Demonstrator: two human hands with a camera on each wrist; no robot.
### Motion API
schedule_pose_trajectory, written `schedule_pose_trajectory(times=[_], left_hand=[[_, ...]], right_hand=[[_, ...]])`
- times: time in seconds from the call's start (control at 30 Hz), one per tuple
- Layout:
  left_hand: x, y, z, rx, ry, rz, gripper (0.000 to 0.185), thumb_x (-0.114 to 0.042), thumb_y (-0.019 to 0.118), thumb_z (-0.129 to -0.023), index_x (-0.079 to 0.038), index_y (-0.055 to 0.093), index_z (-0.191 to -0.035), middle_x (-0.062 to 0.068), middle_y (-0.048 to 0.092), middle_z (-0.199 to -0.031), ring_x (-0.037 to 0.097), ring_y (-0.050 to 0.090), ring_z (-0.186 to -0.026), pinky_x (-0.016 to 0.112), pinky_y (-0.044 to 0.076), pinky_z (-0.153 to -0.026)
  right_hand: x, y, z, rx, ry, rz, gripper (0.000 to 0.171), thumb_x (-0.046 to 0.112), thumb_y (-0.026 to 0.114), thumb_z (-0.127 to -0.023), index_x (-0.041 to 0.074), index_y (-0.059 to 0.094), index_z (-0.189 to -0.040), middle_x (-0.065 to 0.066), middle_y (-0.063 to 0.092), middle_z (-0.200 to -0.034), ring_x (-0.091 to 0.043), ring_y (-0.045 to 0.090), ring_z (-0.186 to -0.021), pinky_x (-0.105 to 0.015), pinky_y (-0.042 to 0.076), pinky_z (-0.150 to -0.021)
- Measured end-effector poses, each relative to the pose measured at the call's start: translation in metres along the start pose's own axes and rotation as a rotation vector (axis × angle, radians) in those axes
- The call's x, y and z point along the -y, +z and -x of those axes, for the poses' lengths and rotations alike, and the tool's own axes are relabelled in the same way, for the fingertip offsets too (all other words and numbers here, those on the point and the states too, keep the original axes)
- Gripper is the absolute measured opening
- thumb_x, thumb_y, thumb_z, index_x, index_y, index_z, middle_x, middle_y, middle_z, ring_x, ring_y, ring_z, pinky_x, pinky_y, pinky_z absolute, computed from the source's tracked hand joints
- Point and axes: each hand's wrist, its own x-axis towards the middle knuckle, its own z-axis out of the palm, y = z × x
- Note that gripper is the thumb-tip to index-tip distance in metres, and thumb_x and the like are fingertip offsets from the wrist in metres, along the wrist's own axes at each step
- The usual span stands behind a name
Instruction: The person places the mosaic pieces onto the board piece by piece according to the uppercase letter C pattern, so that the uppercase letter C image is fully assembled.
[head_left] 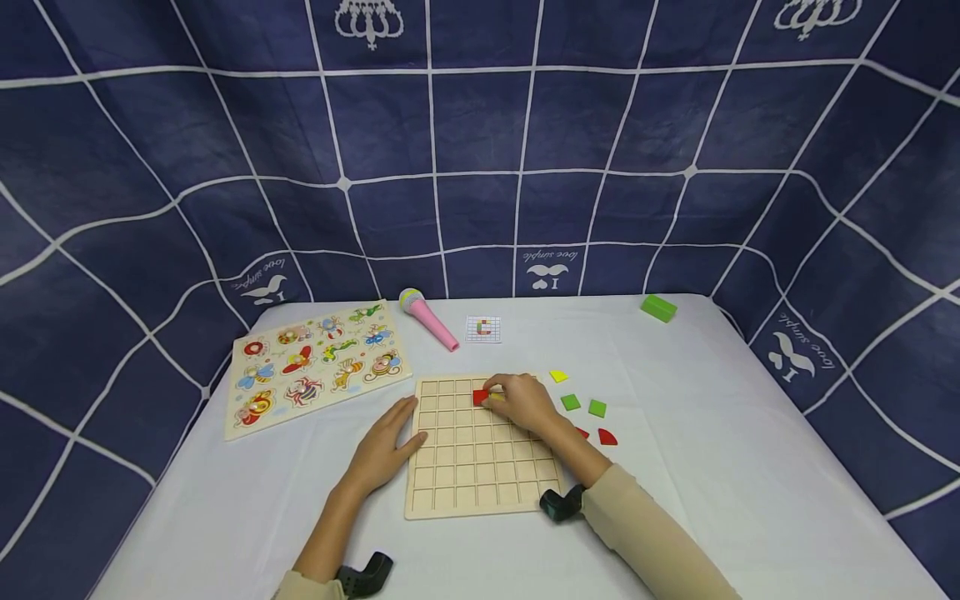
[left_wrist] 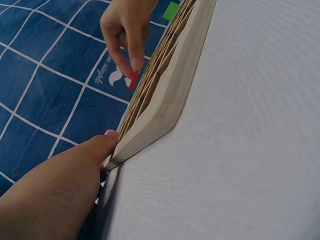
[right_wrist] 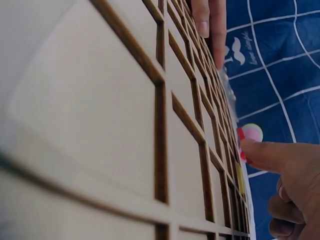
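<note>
A wooden grid board (head_left: 453, 467) lies on the table, with my left hand (head_left: 381, 450) resting on its left edge, fingers extended and thumb over the rim. My right hand (head_left: 522, 402) is over the far part of the grid and pinches a small red tile (head_left: 480, 397) between thumb and finger. Tilted on edge, the red tile (left_wrist: 133, 81) shows close over the grid in the left wrist view. Beside it a yellow piece (right_wrist: 240, 177) sits on the grid, partly covered by the right hand in the head view.
Right of the board lie a yellow piece (head_left: 558, 376), green squares (head_left: 571, 402) and red pieces (head_left: 607, 437). Behind it are a pattern card (head_left: 483, 329) and a pink toy microphone (head_left: 431, 321). An insect puzzle (head_left: 315, 367) lies left; a green block (head_left: 659, 308) stands back right.
</note>
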Motion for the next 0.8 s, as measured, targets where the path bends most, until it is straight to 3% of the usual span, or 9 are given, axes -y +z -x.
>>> schedule_pose_trajectory(times=[0.47,0.8], left_hand=[[-0.0043,-0.0019,-0.0003,0.005,-0.021,-0.010,0.064,-0.037,0.059,-0.090,-0.006,0.037,-0.141,0.012,0.034,-0.145,0.032,0.030,-0.133,0.050,0.027,-0.106],[-0.0048,-0.0011,0.0002,0.007,-0.021,-0.004,0.065,-0.036,0.060,-0.089,-0.006,0.036,-0.142,0.012,0.034,-0.145,0.033,0.030,-0.132,0.050,0.026,-0.106]], right_hand=[[-0.0035,0.0046,-0.0007,0.041,0.011,0.007,0.025,0.033,0.072,-0.081,0.017,0.070,-0.099,0.009,0.045,-0.052,-0.007,0.037,-0.050,-0.022,0.032,-0.044],[-0.0061,-0.0035,0.0030,0.002,0.011,-0.025,0.027,0.031,0.074,-0.079,0.017,0.070,-0.101,0.006,0.053,-0.056,-0.006,0.036,-0.048,-0.022,0.033,-0.043]])
